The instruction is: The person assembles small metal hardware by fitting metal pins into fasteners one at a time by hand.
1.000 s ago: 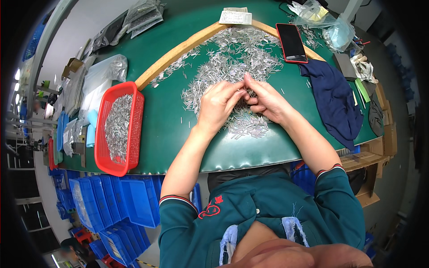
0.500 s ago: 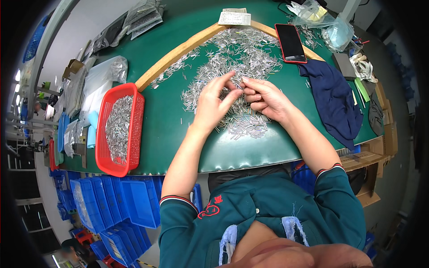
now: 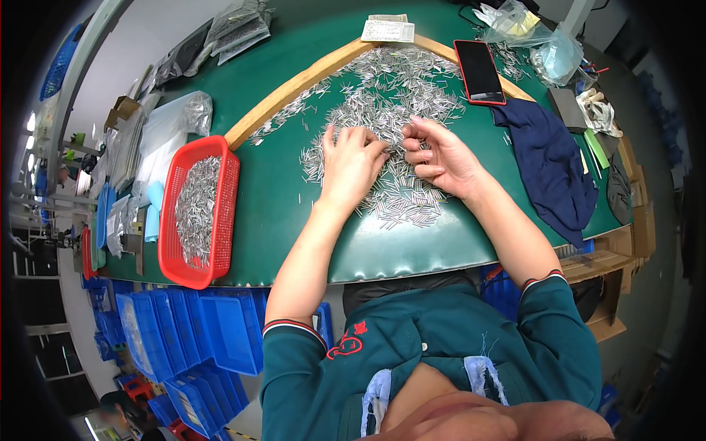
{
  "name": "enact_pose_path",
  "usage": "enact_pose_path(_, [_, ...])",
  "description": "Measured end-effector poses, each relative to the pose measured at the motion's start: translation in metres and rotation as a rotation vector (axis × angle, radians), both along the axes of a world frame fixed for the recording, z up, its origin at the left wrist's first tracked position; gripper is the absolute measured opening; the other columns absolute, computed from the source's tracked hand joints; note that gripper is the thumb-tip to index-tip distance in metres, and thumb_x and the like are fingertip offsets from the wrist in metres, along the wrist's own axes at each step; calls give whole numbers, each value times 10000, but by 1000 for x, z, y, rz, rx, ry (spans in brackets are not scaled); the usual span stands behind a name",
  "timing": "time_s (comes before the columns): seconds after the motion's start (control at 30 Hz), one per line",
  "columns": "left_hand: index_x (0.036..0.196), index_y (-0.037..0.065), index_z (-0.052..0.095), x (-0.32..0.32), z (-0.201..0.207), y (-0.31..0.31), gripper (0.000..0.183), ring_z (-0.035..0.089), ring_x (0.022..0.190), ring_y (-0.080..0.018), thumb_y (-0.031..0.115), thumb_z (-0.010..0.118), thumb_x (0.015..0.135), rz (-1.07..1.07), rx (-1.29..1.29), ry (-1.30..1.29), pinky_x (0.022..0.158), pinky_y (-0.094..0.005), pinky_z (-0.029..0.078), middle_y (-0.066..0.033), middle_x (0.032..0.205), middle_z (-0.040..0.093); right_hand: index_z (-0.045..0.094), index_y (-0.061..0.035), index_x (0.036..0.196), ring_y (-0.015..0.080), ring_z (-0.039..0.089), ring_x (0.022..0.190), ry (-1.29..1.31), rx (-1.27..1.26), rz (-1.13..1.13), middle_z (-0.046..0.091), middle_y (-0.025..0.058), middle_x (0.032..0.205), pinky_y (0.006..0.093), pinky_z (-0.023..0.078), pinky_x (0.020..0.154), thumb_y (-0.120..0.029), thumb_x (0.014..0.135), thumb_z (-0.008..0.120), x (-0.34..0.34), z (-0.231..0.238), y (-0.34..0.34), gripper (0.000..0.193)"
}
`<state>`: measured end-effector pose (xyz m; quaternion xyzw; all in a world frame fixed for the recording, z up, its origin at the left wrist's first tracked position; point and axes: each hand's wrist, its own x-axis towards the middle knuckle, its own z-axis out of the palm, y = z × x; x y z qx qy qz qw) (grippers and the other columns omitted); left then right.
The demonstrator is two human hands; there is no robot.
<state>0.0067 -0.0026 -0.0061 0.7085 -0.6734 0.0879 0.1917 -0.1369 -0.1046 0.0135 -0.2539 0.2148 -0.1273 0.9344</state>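
A wide heap of small silvery metal pins (image 3: 401, 213) is spread over the green table. My left hand (image 3: 351, 167) rests low on the left side of this heap, its fingers bent downward and the thumb close to the fingertips. Whatever lies between those fingertips is too small to make out. Just across a narrow gap, my right hand (image 3: 448, 163) hovers over the heap's right side with curled fingers and the thumb near the index finger. I cannot make out what its fingertips hold, if anything.
To the left stands a red basket (image 3: 229, 198) filled with similar pins. Wooden strips (image 3: 294, 84) border the heap at the back, with a paper label (image 3: 388, 31) at their corner. A phone (image 3: 481, 72) and dark blue cloth (image 3: 548, 165) lie right. Blue bins (image 3: 228, 334) stand below.
My hands have moved apart from near contact. The left one has turned its fingers down onto the pins; the right has shifted slightly right, its thumb and index finger repositioned.
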Motion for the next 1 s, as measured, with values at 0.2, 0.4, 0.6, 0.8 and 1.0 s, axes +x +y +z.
enact_pose_path(0.2, [872, 97, 648, 12, 1, 1, 132, 559, 841, -212, 161, 626, 758, 1, -212, 340, 825, -356, 374, -47, 857, 608, 547, -90, 866, -16, 247, 455, 213, -524, -2, 354, -94, 598, 159, 157, 376, -257, 839, 580, 2, -7, 6, 172])
enact_pose_path(0.4, [931, 112, 643, 2, 7, 3, 159, 577, 802, -190, 150, 606, 781, -52, -185, 447, 879, -386, 358, -38, 842, 627, 591, -61, 874, -22, 240, 434, 255, -593, -49, 406, -95, 590, 172, 139, 362, -291, 805, 623, 3, -10, 10, 243])
enact_pose_path(0.6, [965, 138, 633, -3, 6, 3, 189, 578, 768, -165, 138, 601, 779, -66, -212, 278, 942, -439, 305, -14, 791, 612, 599, 1, 922, 45, 523, 665, 214, -728, -133, 602, 29, 763, 175, 417, 600, -247, 795, 636, 4, -7, 13, 281])
enact_pose_path(0.8, [953, 149, 628, -4, 4, 1, 195, 577, 767, -164, 141, 613, 758, -18, -241, 195, 929, -445, 315, -5, 765, 597, 611, 27, 877, 77, 543, 800, 217, -847, -173, 614, 55, 840, 203, 423, 734, -198, 795, 635, 7, -9, 15, 241])
enact_pose_path(1.0, [955, 138, 629, -9, 2, 0, 209, 575, 759, -173, 130, 623, 747, -57, -275, 211, 908, -417, 343, -7, 753, 594, 615, 19, 842, 60, 523, 757, 126, -807, -201, 595, 28, 784, 192, 412, 706, -196, 800, 631, 9, -23, 10, 220])
